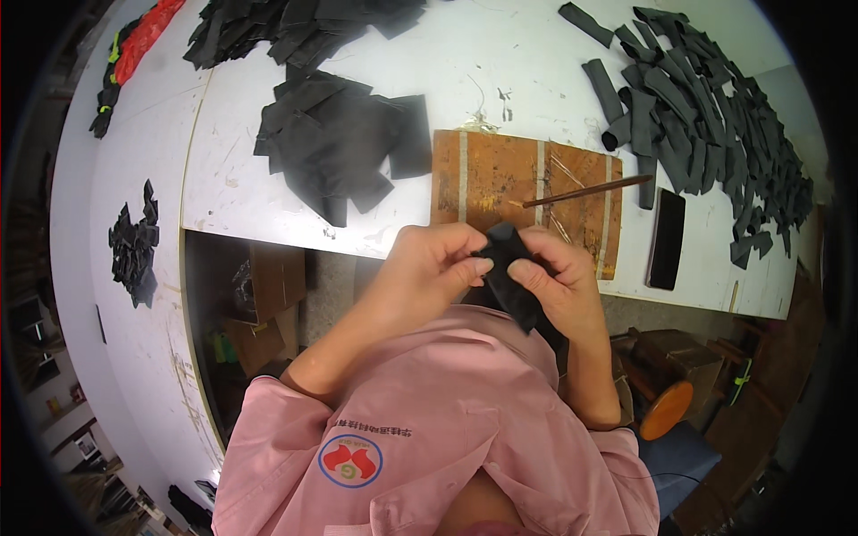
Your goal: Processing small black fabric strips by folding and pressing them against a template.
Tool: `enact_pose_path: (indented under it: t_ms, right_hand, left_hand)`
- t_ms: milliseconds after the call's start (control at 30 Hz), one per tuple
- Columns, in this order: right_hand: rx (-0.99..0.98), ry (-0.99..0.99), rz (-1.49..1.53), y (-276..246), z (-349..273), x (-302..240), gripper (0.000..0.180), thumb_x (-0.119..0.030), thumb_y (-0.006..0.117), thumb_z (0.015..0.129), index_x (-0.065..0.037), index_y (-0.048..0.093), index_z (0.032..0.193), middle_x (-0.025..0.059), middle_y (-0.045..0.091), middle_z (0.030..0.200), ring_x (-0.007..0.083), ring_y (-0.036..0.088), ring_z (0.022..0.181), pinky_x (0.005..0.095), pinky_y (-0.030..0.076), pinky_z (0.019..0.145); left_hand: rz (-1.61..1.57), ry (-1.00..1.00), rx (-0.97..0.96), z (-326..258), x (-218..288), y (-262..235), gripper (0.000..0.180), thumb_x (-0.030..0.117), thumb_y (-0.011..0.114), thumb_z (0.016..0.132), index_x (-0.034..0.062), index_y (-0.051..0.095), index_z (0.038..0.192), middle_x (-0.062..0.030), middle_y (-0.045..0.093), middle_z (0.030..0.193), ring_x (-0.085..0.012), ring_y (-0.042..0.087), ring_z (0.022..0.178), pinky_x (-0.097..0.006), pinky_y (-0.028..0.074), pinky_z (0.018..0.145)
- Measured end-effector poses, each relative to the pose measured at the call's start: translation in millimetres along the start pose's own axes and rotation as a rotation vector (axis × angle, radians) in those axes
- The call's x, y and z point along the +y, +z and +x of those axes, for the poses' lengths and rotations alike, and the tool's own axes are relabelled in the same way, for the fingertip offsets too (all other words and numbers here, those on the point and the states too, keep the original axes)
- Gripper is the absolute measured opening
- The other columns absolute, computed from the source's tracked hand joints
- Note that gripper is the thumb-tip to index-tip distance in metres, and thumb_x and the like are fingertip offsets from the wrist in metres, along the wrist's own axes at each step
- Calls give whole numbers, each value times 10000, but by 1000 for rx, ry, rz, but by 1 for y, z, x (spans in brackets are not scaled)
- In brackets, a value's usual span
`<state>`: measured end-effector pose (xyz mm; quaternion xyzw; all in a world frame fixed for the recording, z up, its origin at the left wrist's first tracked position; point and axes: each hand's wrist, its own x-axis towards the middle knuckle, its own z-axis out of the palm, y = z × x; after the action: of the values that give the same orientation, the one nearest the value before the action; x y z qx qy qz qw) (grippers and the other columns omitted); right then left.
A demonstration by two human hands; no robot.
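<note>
Our grip, left hand (440, 261) and right hand (565, 279), pinches a black piece (507, 288), seemingly part-worked; rolled tubes (670, 94) look finished, flat sheets (335, 143) untouched

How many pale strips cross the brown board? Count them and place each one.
3 on the brown board: a left strip, a middle strip and a right strip. The right hand covers part of the board, so more may be hidden there.
</note>
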<state>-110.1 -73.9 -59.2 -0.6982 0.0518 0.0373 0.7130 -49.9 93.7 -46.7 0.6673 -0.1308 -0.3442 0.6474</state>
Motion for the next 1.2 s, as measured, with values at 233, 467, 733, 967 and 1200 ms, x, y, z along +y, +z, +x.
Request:
enact_pose_path:
  t_ms: [233, 467, 733, 967, 1200]
  right_hand:
    - [22, 120, 326, -4, -3, 13, 87, 16, 659, 670, 39, 576, 686, 4, 518, 647, 56, 461, 605, 191, 363, 543]
    - [-108, 47, 166, -10, 2, 3, 109, -3, 690, 629, 28, 594, 670, 7, 520, 622, 61, 452, 571, 202, 343, 505]
    - [37, -273, -513, -1, 8, -4, 193, -43, 693, 627, 7, 592, 783, 56, 524, 719, 150, 491, 613, 257, 380, 525]
    - [278, -338, -412, 27, 2, -14, 239, -7, 657, 657, 9, 575, 881, 94, 532, 808, 202, 544, 683, 279, 432, 567]
    - [361, -552, -717, 40, 19, 4, 157, 73, 567, 634, 7, 554, 776, 109, 488, 713, 273, 506, 665, 347, 427, 577]
  left_hand:
    - [-13, -67, -54, -9, -4, -5, 41, 15, 565, 769, -10, 568, 800, -40, 587, 740, -105, 522, 608, -223, 424, 560]
    - [-440, -171, -140, 6, 12, -19, 151, 29, 582, 770, -30, 575, 909, -67, 601, 827, -94, 566, 729, -200, 461, 647]
    - [249, 24, -151, 9, 15, -13, 52, -67, 552, 732, -22, 576, 744, 8, 555, 670, -13, 455, 588, -174, 370, 501]
    - [279, 309, 375, -5, -4, 17, 63, -33, 595, 717, -6, 580, 772, 8, 538, 626, -13, 458, 547, -161, 366, 475]
    - [357, 451, 637, 2, -21, 20, 105, -32, 579, 728, -28, 562, 832, -18, 581, 655, -39, 491, 503, -171, 377, 428]
